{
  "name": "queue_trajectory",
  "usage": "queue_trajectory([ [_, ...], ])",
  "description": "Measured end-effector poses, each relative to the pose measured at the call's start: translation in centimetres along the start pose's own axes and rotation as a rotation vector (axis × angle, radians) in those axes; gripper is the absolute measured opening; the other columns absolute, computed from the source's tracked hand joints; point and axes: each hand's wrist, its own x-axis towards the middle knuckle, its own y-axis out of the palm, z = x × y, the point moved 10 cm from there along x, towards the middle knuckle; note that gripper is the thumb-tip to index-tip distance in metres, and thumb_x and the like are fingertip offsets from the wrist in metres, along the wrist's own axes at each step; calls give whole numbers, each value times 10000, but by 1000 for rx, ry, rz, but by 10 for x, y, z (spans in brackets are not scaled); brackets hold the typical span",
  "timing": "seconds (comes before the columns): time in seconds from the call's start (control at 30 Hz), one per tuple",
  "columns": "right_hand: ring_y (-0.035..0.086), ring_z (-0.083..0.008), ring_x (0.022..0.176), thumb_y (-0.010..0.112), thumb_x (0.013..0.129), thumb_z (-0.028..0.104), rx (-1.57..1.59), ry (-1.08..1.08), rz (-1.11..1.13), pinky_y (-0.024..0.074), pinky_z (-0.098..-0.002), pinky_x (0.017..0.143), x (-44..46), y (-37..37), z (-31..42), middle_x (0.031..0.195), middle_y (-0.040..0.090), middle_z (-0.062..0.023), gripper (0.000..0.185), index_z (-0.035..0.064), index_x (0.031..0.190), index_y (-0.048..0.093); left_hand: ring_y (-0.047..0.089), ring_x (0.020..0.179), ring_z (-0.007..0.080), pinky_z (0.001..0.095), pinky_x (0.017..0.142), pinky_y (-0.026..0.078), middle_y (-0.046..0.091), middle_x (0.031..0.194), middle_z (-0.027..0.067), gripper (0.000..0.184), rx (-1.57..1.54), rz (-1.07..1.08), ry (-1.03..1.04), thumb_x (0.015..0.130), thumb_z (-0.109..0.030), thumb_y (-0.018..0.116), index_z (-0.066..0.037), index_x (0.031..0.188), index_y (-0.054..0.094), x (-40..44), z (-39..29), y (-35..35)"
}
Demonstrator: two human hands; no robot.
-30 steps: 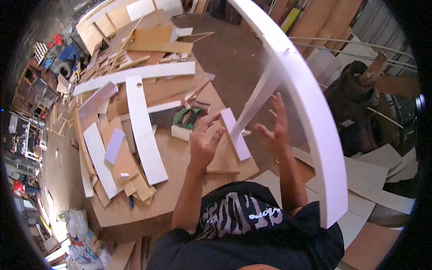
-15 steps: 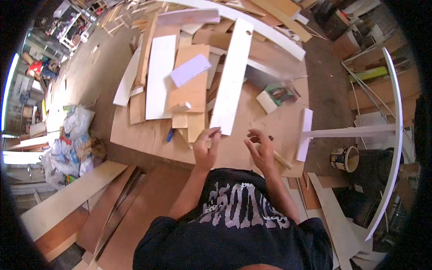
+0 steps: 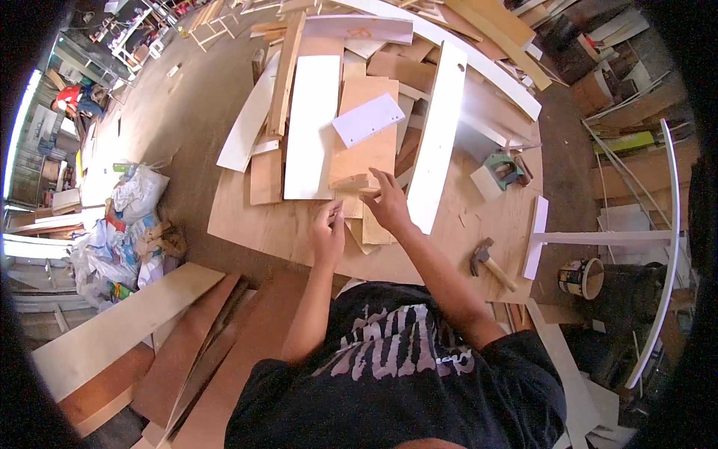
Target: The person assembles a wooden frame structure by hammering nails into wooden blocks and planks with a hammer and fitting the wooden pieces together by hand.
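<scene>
My left hand [image 3: 327,233] is at the near edge of the wood pile, thumb and fingertips pinched together; anything between them is too small to make out. My right hand [image 3: 389,203] reaches over the pile with its fingers apart, beside a small wood block [image 3: 350,182]; whether it touches the block I cannot tell. Under it lie pale wood offcuts [image 3: 378,230]. Beyond them, a white board piece with small holes [image 3: 368,120] rests on a brown panel [image 3: 363,161]. A long white board [image 3: 437,142] slants to the right of my right hand.
A hammer [image 3: 490,263] lies on the plywood table [image 3: 254,224], right of my hands. Farther back is a green-and-white tool [image 3: 497,173]. A white T-shaped assembly [image 3: 598,237] stands at the right edge. Plastic bags [image 3: 134,224] and leaning boards [image 3: 134,322] are on the left.
My right hand has moved left, from near the hammer to over the offcuts. The view has shifted, so the pile appears farther right. My left hand stays pinched.
</scene>
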Motion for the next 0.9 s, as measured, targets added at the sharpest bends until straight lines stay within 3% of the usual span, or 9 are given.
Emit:
queue_trajectory([
  [0.07,704,-320,952,755,860,125,40,91,91,556,-435,832,16,19,-9,1262,598,-184,559,122,1375,539,696,1023,253,353,879,551,695,1171,163,273,55,23,-37,998,-107,556,2,1228,656,13,5,2],
  [0.23,705,-349,950,768,858,157,-72,-6,49,568,-419,802,24,20,-13,1139,692,-163,348,93,1188,676,654,1081,268,365,893,544,645,1234,158,314,65,35,19,967,-109,607,-12,1264,637,30,19,3],
  [0.33,723,-306,881,766,888,206,64,64,-42,573,-384,742,0,-22,-1,1056,723,-149,310,78,1161,695,618,1132,274,367,911,536,599,1289,153,399,91,-27,90,941,-123,656,-17,1322,600,24,-14,-4],
  [0.4,673,-155,730,748,935,171,148,146,-113,531,-320,658,-23,-56,-4,890,729,-74,244,4,1107,705,600,1154,276,367,922,531,578,1310,150,453,99,-50,80,928,-130,682,-21,1355,578,19,-49,-6],
  [0.53,638,-106,735,740,943,136,262,345,-126,536,-288,662,-69,-107,-8,922,708,-53,255,-20,1136,683,621,1110,238,354,950,517,609,1266,152,575,42,181,210,901,-130,745,-2,1413,515,14,-93,33],
  [0.6,635,-124,714,725,950,102,553,333,-224,544,-275,665,-92,-124,-19,978,698,-76,280,-37,1181,647,637,1078,198,332,959,516,646,1205,134,586,-512,373,-105,900,-89,755,23,1416,502,6,-95,67],
  [0.63,667,-148,769,707,961,94,603,333,-222,571,-277,703,-101,-132,-17,1019,685,-99,321,-44,1232,604,639,1079,176,314,968,513,669,1176,120,546,-557,428,-140,903,-60,757,43,1381,516,1,-106,81],
  [0.8,705,-194,926,711,955,86,714,429,-363,608,-322,811,-137,-177,0,1077,680,-126,335,-41,1234,576,661,1043,171,313,933,528,688,1168,118,410,-533,677,-148,909,-51,753,43,1264,571,-28,-154,152],
  [0.9,706,-211,919,681,981,125,592,302,-488,598,-341,834,-156,-224,8,1139,670,-143,334,-44,1248,573,664,967,137,293,858,537,706,1060,76,290,-532,741,-37,905,6,738,6,1171,621,-40,-196,189],
])
